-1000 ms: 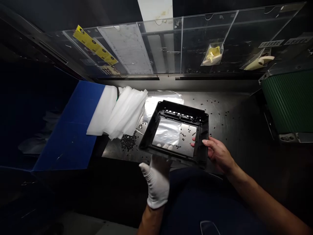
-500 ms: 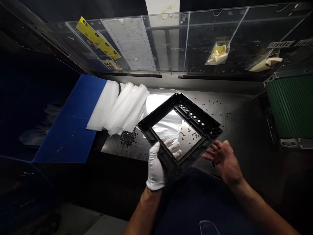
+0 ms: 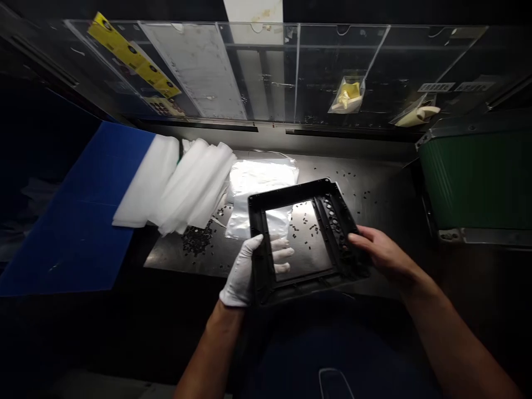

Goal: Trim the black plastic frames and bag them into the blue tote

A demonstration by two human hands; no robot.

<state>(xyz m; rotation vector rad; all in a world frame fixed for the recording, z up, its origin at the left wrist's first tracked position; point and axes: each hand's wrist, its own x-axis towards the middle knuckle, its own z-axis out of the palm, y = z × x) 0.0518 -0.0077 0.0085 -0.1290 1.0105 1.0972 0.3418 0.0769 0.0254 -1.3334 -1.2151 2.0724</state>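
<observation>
A black plastic frame (image 3: 288, 191) with a large rectangular opening is held up above the metal bench. Along its right side runs a row of round holes. My left hand (image 3: 240, 276), in a white glove, grips the left side, thumb on top and fingers showing through the opening from beneath. My bare right hand (image 3: 384, 249) is closed on the right edge, its thumb on the upper face and its fingers hidden below. Behind the frame lies a stack of shiny clear plastic bags (image 3: 241, 216).
White foam sleeves (image 3: 195, 185) lie at the left beside a blue board (image 3: 95, 205). Small black pieces (image 3: 197, 239) are heaped and scattered over the metal bench (image 3: 166, 257). A green ribbed conveyor belt (image 3: 477, 183) stands at the right. Clear document pockets (image 3: 270, 77) line the back.
My right hand, open beside the frame before, has closed on its right edge. The frame has turned so that its lower edge lies nearly level. The view has shifted to the right.
</observation>
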